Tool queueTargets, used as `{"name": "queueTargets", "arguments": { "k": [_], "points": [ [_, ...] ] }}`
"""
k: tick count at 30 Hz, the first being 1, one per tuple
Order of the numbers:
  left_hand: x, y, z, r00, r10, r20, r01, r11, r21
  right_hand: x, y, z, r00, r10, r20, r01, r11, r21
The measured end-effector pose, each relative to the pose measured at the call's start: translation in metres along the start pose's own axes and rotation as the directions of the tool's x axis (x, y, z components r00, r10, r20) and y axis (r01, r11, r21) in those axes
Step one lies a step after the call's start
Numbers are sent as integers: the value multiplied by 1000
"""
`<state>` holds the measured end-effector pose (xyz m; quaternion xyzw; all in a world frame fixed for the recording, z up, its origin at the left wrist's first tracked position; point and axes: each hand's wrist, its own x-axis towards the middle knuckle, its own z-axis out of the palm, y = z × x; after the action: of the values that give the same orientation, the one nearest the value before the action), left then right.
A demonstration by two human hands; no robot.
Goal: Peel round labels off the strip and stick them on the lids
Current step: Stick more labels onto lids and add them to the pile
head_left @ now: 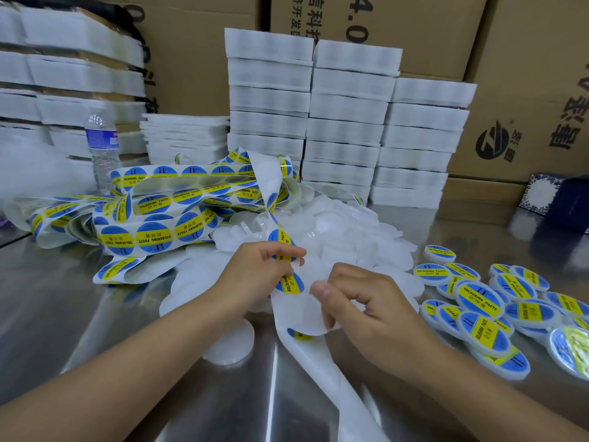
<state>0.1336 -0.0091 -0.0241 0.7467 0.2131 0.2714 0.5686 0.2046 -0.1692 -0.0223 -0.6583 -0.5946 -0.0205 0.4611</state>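
A long white backing strip carrying round blue-and-yellow labels lies tangled across the table's left and centre. My left hand pinches the strip where a label sits between its fingers. My right hand has its fingers curled round a plain white lid, held just right of that label. The empty end of the strip trails toward me. A heap of bare white lids lies behind both hands. One more bare lid rests under my left wrist.
Labelled lids are piled at the right on the shiny metal table. Stacks of white foam trays and cardboard boxes line the back. A water bottle stands at the back left, and a dark blue box at the far right.
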Motion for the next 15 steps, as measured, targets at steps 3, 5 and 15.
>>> {"name": "queueTargets", "arguments": {
  "k": [3, 5, 15],
  "points": [
    [1, 0, -1, 999, -3, -39, 4, 1000, 2, 2, 0, -2, 995, 70, -71, -56, 983, 174],
    [3, -1, -2, 998, -13, -55, 14, 1000, 7, 6, 0, -7, 976, 171, -131, -133, 957, 259],
    [2, -1, -1, 999, -42, -23, 43, 998, 51, 23, 52, -60, 842, 516, -160, -532, 842, -88]
  ]
}}
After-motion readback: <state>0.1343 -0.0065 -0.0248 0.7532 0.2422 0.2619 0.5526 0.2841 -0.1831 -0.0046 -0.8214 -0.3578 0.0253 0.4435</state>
